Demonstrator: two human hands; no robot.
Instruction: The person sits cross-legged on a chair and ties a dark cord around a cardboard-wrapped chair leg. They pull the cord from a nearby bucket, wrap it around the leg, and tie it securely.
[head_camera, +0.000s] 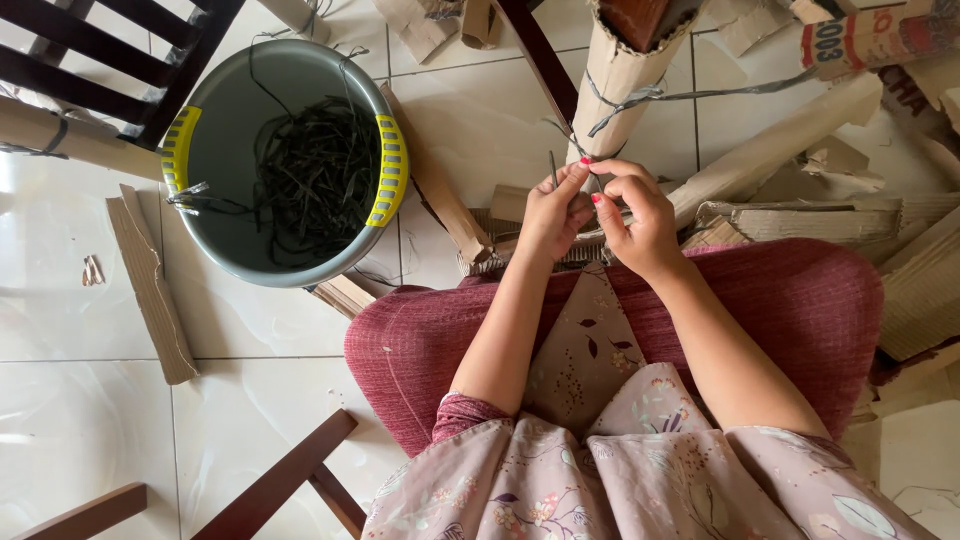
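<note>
From the head camera, looking straight down, the person sits with knees under a dark red cloth (800, 300) and a floral dress. The two hands meet at about one o'clock from the picture's centre. The left hand (553, 215) is closed, thumb and forefinger pinching a thin dark strap (553, 168) whose end sticks up above the fingers. The right hand (640, 222) is closed too, fingertips pinched together just beside the left hand, touching the same strap; how much of it this hand grips cannot be told. The strap lies right against the lower end of a cardboard-wrapped leg (612, 85), which runs up toward twelve o'clock and is bound by grey straps.

At ten o'clock stands a grey plastic bucket (225, 150) with yellow handles, holding a tangle of dark straps (315, 175). It rests on the white tiled floor (90, 430). Strips of torn cardboard (150, 290) lie at nine o'clock, and more cardboard is heaped at three o'clock. Dark wooden chair parts show at the upper left and the bottom edge.
</note>
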